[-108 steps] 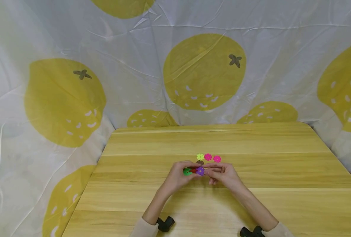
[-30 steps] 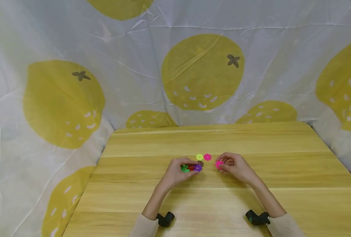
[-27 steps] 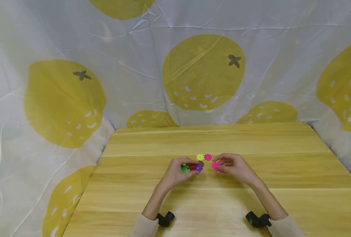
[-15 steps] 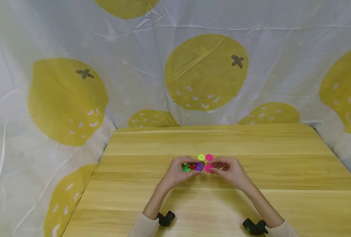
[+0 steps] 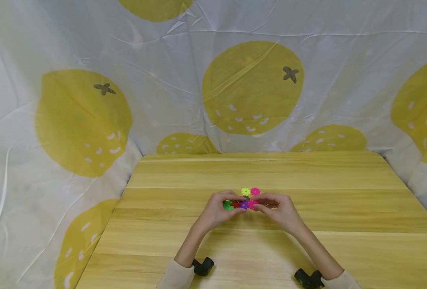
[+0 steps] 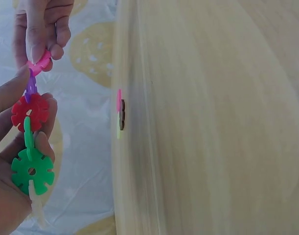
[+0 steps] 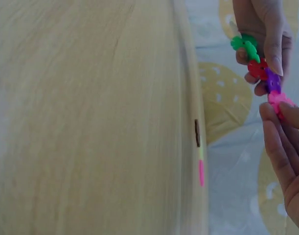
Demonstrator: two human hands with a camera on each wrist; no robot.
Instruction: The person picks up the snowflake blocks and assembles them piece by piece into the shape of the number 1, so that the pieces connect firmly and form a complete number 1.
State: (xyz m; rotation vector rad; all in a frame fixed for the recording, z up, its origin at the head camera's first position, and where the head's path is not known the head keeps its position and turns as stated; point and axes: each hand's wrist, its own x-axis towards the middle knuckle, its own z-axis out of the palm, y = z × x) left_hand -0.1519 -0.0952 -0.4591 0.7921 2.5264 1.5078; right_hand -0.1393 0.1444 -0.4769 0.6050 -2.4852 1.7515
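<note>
My left hand (image 5: 217, 208) holds a chain of notched plastic snowflake discs. In the left wrist view the chain runs from a whitish disc (image 6: 36, 205) through two green discs (image 6: 33, 171) and a red disc (image 6: 30, 112) to a purple disc (image 6: 31, 85), which the left thumb and fingers pinch. My right hand (image 5: 280, 208) pinches a pink disc (image 7: 279, 103) between thumb and fingertips, right against the purple one. Whether their slots interlock, I cannot tell. Both hands are raised above the table.
On the wooden table (image 5: 271, 170), beyond the hands, lie a yellow-green disc (image 5: 245, 191), another pink disc (image 5: 255, 191) and a brown disc (image 5: 247, 198), partly hidden by fingers. A lemon-print cloth (image 5: 162, 80) hangs behind the table. Black devices (image 5: 203, 266) sit at both wrists.
My right hand has taken one pink disc from the right of the others on the table. It has carried it left to the purple disc. The left hand keeps holding the chain.
</note>
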